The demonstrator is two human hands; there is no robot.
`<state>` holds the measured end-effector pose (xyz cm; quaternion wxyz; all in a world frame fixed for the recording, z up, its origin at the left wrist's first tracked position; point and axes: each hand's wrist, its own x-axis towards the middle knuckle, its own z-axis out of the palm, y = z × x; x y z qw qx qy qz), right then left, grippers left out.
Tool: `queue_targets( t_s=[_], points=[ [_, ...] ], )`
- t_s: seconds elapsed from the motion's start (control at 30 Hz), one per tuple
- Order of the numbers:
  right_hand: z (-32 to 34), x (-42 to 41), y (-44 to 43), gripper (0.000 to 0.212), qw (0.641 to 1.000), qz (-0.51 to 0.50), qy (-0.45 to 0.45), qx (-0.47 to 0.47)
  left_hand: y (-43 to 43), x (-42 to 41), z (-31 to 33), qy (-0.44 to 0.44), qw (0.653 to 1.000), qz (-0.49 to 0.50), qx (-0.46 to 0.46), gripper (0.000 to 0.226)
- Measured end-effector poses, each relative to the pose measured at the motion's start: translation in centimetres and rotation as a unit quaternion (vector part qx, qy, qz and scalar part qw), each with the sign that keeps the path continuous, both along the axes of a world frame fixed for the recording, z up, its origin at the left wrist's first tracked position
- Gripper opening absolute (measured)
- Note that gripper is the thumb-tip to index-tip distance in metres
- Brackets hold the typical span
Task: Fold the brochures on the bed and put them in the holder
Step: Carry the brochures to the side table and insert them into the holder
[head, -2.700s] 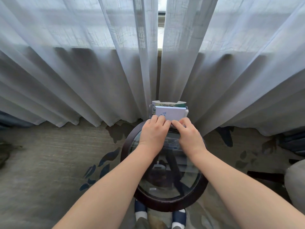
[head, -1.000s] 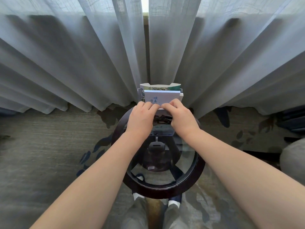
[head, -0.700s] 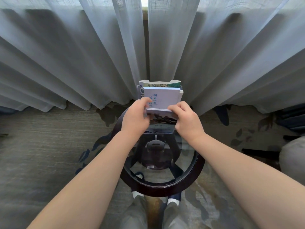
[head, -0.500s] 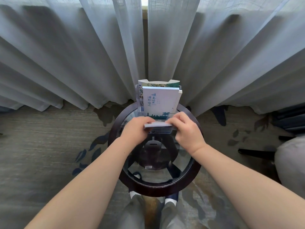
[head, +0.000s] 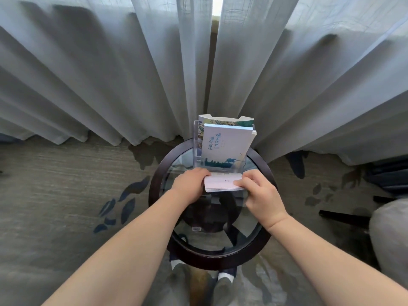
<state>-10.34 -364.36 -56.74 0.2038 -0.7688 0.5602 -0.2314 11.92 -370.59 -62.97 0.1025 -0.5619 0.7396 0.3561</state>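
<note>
Head cam, fwd-down, close over hands [head: 223,191]

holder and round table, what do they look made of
The clear brochure holder looks like glossy acrylic: printed brochures show through its walls. The round table seems glass-topped, its base showing through, in a dark polished rim, probably wood.

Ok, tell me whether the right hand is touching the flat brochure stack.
Touching: the head view shows the right hand pinching the brochure stack at its right end, no gap.

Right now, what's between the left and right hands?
Head view: a folded brochure, held at its ends by the left hand and right hand.
</note>
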Motion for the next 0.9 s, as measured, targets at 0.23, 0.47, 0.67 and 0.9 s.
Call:
queue_targets(
  t_s=[0.23,0.47,0.67,0.9],
  points=[
    [0.5,0.3,-0.5,0.019,0.999,-0.011,0.002,-0.044,0.8,0.0,0.3,-0.026,0.998,-0.004,-0.062,0.044],
    [-0.6,1.3,-1.7,0.033,0.999,-0.001,0.043,0.029,1.5,0.6,0.2,-0.030,0.992,0.003,-0.124,0.038],
    [-2.0,3.1,-1.8,0.035,0.988,-0.088,0.101,0.079,3.1,0.6,1.5,0.087,0.951,0.035,-0.296,0.041],
    [-2.0,3.5,-0.8,0.082,0.959,-0.111,0.252,0.060,4.7,-2.0,1.7,0.014,0.949,-0.040,-0.314,0.097]
  ],
)
